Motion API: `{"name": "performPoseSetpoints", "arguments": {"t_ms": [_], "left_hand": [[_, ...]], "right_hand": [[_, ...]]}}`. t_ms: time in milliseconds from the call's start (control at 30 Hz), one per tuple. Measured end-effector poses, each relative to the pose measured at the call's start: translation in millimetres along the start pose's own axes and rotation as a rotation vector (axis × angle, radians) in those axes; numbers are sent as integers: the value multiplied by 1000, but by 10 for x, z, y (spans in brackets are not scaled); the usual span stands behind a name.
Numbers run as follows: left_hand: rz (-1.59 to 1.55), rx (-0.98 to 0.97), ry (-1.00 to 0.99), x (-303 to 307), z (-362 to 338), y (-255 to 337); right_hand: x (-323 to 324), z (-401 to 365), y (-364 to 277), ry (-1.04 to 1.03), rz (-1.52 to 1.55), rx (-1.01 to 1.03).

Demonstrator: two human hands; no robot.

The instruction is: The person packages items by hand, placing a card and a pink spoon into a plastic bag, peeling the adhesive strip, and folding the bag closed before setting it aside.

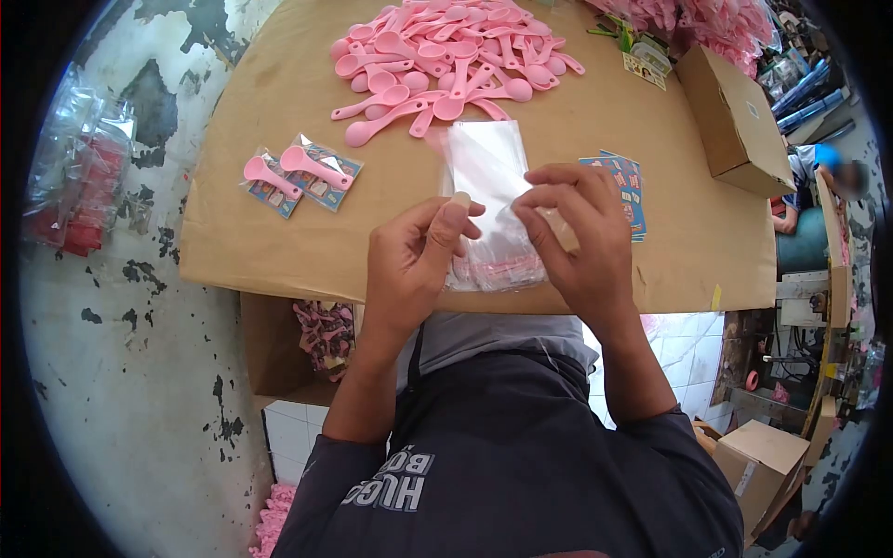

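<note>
Clear thin plastic bags (488, 172), a small stack with a pink strip along its lower edge, lay at the centre of the frame on a wide brown cardboard sheet (279, 112). That sheet filled most of the upper half of the frame. At its top centre spread a loose pile of pink plastic spoons (446, 56), and at the upper right stood a plain brown cardboard box (735, 121). My left hand (409, 260) was closed on the lower left of the stack, thumb pressed on top. My right hand (577, 232) pinched the stack's right side, fingertips curled onto the top bag. Left of centre lay two clear packets (302, 172), each with a pink spoon over a printed card, just beside each other. Small blue printed cards (631, 191) peeked out just beyond my right hand.
</note>
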State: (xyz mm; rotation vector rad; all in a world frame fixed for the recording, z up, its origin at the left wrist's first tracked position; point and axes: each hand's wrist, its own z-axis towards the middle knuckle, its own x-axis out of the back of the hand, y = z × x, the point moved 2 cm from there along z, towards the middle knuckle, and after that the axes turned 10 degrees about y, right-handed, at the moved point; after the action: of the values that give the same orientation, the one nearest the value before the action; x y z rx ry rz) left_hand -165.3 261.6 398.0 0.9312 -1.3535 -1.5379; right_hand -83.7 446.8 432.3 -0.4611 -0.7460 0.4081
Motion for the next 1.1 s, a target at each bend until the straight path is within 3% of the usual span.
{"name": "performPoseSetpoints", "arguments": {"t_ms": [33, 167, 267, 367, 433, 467, 533, 667, 733, 833, 967, 1033, 1100], "left_hand": [[-105, 118, -95, -14, -3, 5], [-285, 226, -169, -47, 7, 8], [-388, 243, -94, -73, 24, 38], [-497, 275, -113, -26, 36, 10], [-605, 297, -23, -37, 30, 4], [-606, 298, -24, -62, 33, -2], [-606, 285, 52, -93, 47, -28], [-583, 243, 40, -118, 57, -158], [-629, 254, 90, -152, 66, -155], [-716, 273, 112, -174, 81, -109], [-772, 275, 84, -223, 88, -44], [-769, 274, 107, -239, 84, -43], [-778, 267, 110, -242, 83, -42]], "right_hand": [[8, -3, -60, -21, 9, 61], [-36, -55, -223, -67, 93, 164], [95, -58, -128, -85, 135, 132], [319, -34, 186, 79, 25, -20], [489, -39, 376, 159, -345, -260], [550, -63, 428, 158, -346, -260], [636, -148, 573, 82, -469, -483], [620, -289, 868, 6, -138, -667], [585, -353, 1027, 127, 94, -704], [651, -372, 1164, 130, 101, -772], [716, -363, 1194, 137, 45, -761], [745, -321, 1043, 338, -233, -476], [745, -304, 925, 380, -86, -480]]}}
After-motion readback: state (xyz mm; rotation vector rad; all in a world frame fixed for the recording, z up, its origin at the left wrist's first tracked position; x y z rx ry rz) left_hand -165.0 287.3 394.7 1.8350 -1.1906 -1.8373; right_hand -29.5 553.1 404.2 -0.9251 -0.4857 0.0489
